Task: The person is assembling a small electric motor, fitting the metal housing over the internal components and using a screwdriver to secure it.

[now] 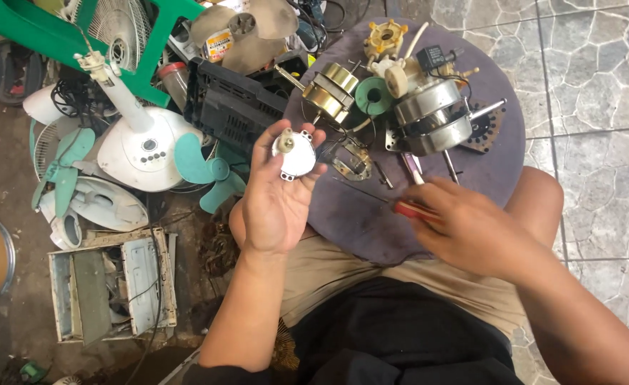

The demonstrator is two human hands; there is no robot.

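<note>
Our left hand is raised, palm up, above the edge of the round stool top. Its fingers curl around a small round synchronous motor, silver, with a brass shaft stub on top and mounting ears at the side; the thumb and the fingertips pinch its rim. Our right hand is closed around the red handle of a thin screwdriver. Its dark blade points left toward the motor, and the tip is still a little apart from it.

We judge that the main risk is the grip. The motor sits only on the fingertips, so a push from the blade can turn it or knock it out, and it will fall between the knees to the dirty floor. The blade can also slip off a small screw and hit the left palm, because the palm lies directly behind the motor.

On the stool top lie a large fan motor with its long shaft, a stator with gold laminations, a green wire spool and a yellow plastic gear part. Loose parts there are near the rim, so an elbow movement can sweep them off. On the left stand a white fan base and teal fan blades.
</note>
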